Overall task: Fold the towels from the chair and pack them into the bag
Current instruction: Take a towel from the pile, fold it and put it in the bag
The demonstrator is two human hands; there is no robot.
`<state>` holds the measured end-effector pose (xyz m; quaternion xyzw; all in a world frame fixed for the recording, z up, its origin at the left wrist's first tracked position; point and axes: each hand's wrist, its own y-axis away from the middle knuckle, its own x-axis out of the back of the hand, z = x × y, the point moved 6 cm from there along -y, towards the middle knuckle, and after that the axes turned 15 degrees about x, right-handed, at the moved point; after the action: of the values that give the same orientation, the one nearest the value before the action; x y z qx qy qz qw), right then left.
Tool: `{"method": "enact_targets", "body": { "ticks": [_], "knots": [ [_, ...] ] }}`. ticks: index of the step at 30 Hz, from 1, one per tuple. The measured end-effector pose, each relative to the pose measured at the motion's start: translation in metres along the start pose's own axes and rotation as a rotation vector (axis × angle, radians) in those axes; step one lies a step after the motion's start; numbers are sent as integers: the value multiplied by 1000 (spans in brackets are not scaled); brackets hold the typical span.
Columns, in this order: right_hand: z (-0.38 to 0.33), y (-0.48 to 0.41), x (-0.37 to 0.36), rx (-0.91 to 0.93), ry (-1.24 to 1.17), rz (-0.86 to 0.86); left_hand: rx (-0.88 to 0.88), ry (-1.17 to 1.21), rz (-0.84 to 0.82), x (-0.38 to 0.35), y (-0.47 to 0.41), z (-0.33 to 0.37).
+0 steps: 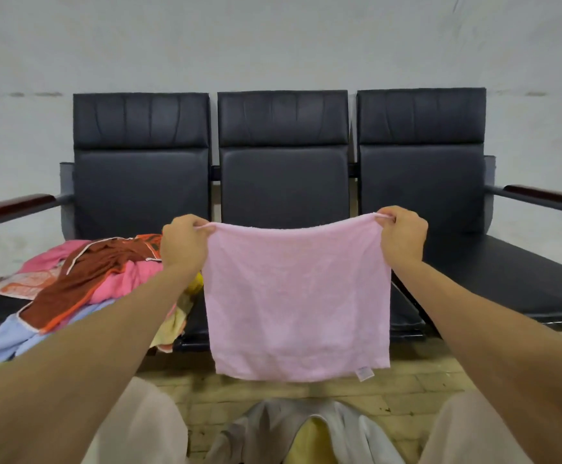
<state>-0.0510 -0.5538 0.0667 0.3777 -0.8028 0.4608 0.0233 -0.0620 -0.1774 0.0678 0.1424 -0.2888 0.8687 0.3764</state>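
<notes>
One upper corner of the pink towel [296, 303] is pinched by the left hand [182, 242], the other by the right hand [403, 236]. The towel is held spread in the air before the chair [283, 182]. It is judged light, soft and limp, best taken at the corners. Other towels [88, 279] are piled on the left seat.

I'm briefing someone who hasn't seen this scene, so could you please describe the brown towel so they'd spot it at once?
Start at the black bench against the wall; a heap of towels sits on its left seat. The brown towel lies diagonally across the top of that heap. It is the only dark one, with white and orange edging, among pink, blue and yellow neighbours.
</notes>
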Motion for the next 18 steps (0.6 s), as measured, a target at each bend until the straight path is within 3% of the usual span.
{"method": "enact_targets", "body": {
  "ticks": [10,14,18],
  "knots": [
    [-52,-26,51,-52,-179,212,17,100,76,59,-14,60],
    [-60,-23,63,-23,-10,226,-46,50,86,72,-6,61],
    [-63,-21,72,-40,-34,252,-81,36,111,86,-2,69]
  ]
}}
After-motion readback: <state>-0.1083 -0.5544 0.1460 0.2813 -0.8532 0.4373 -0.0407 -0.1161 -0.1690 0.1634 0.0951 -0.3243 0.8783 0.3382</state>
